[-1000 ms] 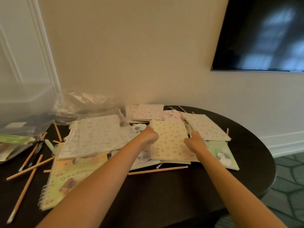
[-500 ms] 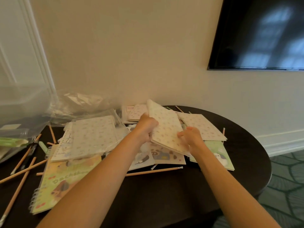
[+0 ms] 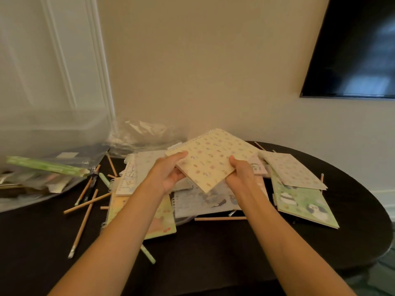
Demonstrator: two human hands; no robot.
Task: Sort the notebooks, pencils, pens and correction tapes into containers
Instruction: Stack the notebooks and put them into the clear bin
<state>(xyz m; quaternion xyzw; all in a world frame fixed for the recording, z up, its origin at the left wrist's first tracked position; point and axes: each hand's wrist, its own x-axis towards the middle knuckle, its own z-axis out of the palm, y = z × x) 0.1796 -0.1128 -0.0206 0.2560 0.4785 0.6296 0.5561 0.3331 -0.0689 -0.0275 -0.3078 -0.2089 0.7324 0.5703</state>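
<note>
Picking-up step, by the look of it: holding one spiral notebook [image 3: 213,159] up above the pile, over the middle of the table [image 3: 213,265], tipped up toward the wall. Gripping its left corner with the left hand [image 3: 171,175], thumb on top, fingers curled under. Gripping its near right edge with the right hand [image 3: 241,174], fingers curled round it too.

Next, most likely: carrying it over to the clear plastic container [image 3: 42,135] at the left edge of the table and laying it in flat. Calls for a turn to the left and a lift over the container's wall, without bumping the pencils [image 3: 87,202] lying in between. Cannot tell the room inside; too blurry.

Plenty left to sort:
- a green panda notebook [image 3: 303,204] near the right edge
- a dotted notebook [image 3: 292,169] lying partly on top of it
- a grey animal notebook [image 3: 205,202] below the hands
- a yellow notebook [image 3: 162,225] under the left arm
- a mint pen [image 3: 148,255] near the front edge

Held notebook: thin, flat, nearly square, cream card cover with small pale spots, wire rings along the far edge. Stiff enough to stay flat, probably. Pencils: long, thin, bare wood. Table: dark, smooth, rounded. Container: cloudy, see-through plastic. By the wall, behind the pile, a crinkly clear plastic bag [image 3: 145,133].
</note>
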